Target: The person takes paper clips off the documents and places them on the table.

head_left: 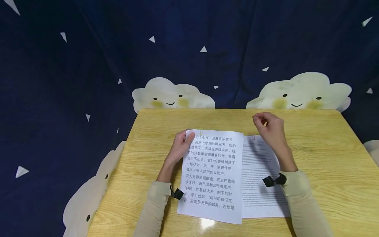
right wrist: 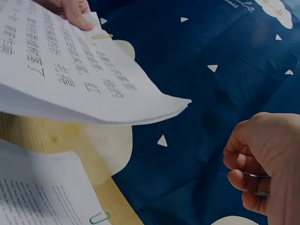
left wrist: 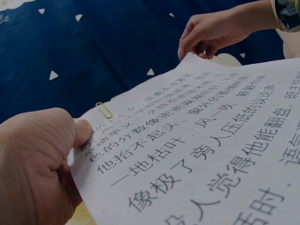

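Note:
My left hand (head_left: 182, 144) holds a stack of printed sheets (head_left: 211, 177) by its upper left corner, the thumb lying on top. Large Chinese characters cover the top sheet, and a yellow paper clip (left wrist: 104, 110) sits on its upper edge. The stack is lifted off the table and tilted. My right hand (head_left: 270, 126) hovers beyond the stack's upper right corner, apart from the paper. Its fingers (right wrist: 246, 164) are curled in toward the thumb, with nothing visible between them.
Right of the held stack, a second printed document (head_left: 260, 177) in small type lies on the wooden table (head_left: 328, 158). Its paper clip (right wrist: 99, 218) looks green in the right wrist view, pinkish in the head view. A dark blue curtain (head_left: 189, 59) with clouds hangs behind.

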`<action>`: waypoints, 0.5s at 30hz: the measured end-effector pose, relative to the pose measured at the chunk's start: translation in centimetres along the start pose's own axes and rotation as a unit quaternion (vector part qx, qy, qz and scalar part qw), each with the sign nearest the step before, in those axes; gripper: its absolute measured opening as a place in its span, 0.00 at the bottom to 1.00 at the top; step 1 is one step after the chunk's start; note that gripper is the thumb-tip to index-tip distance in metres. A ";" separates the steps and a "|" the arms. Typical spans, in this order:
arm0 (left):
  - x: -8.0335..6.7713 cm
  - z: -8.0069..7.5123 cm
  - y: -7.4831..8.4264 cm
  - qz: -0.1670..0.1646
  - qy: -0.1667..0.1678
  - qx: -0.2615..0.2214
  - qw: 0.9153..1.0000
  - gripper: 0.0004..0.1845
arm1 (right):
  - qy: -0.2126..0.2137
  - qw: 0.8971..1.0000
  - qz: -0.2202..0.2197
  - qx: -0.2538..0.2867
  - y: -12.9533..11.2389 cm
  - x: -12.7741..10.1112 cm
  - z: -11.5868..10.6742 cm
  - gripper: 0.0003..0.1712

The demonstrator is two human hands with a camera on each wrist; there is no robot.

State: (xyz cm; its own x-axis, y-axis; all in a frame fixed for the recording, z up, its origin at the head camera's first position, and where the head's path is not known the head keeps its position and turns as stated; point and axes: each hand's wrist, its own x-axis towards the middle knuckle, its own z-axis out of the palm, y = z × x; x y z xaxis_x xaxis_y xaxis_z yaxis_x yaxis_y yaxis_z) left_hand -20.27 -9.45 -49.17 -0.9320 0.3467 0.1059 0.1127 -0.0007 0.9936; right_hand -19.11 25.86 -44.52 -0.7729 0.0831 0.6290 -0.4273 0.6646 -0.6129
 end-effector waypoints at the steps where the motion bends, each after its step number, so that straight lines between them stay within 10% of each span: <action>1: 0.0 0.0 0.0 -0.001 0.001 0.000 1.000 0.17 | -0.004 1.000 -0.001 0.000 -0.1 0.0 0.0 0.05; 15: 0.0 0.1 0.1 -0.013 0.001 0.004 1.000 0.19 | -0.064 0.998 -0.023 0.003 -2.0 -0.3 0.9 0.06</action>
State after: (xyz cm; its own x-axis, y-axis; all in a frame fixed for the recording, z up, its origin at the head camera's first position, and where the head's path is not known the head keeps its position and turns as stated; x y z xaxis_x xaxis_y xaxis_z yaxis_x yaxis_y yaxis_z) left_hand -20.23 -9.33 -49.07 -0.9355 0.3441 0.0806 0.0915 0.0157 0.9957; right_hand -18.47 23.80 -43.93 -0.8056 -0.0425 0.5909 -0.4658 0.6617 -0.5875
